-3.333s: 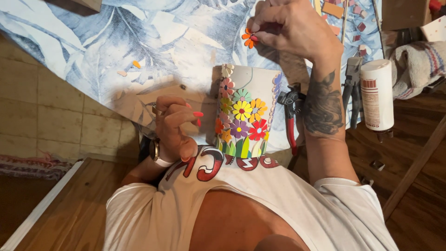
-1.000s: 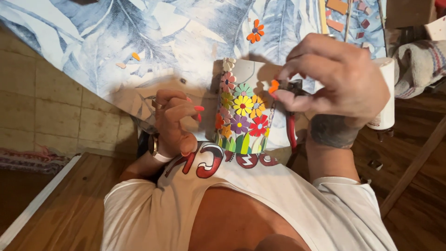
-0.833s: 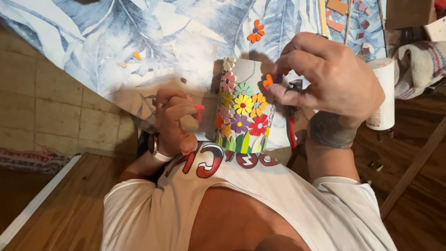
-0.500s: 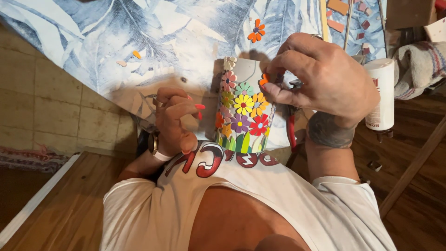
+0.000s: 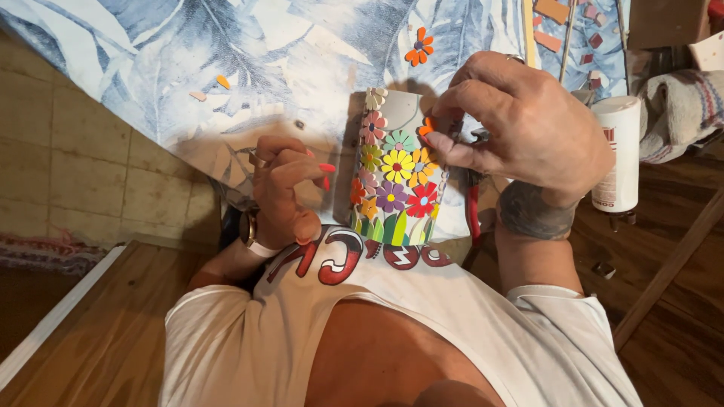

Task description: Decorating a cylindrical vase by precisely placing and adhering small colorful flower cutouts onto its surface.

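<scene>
Blue leaf-print cloth (image 5: 226, 68): it covers the table under the work, with pale and dark blue leaves; small orange chips lie on it at the upper left
Wooden floor (image 5: 98, 339): brown boards below, beside a wall of beige tiles on the left
White shirt (image 5: 377, 316): sleeveless, with red letters, at the bottom of the view
Right hand (image 5: 528, 139): it is over the upper right edge of the pot, with a dark tattoo at the wrist; thumb and first fingers are pressed together and pinch a small orange piece
Left hand (image 5: 286, 188): fingers are curled and rest against the left side of the pot; the nails are red and a watch is on the wrist; if it holds something, I cannot tell
Pot (image 5: 396, 177): grey, upright between both hands, near the chest; its front carries mosaic flowers in yellow, red, purple, pink and green leaves at the base
White bottle (image 5: 617, 154): it stands at the right, apart from the pot
Red-handled pliers (image 5: 473, 215): partly hidden behind the right wrist
Orange flower (image 5: 418, 47): it lies alone on the cloth above the pot
Orange piece (image 5: 427, 126): very small, held at the pot's upper right rim, touching or just beside the flowers
</scene>
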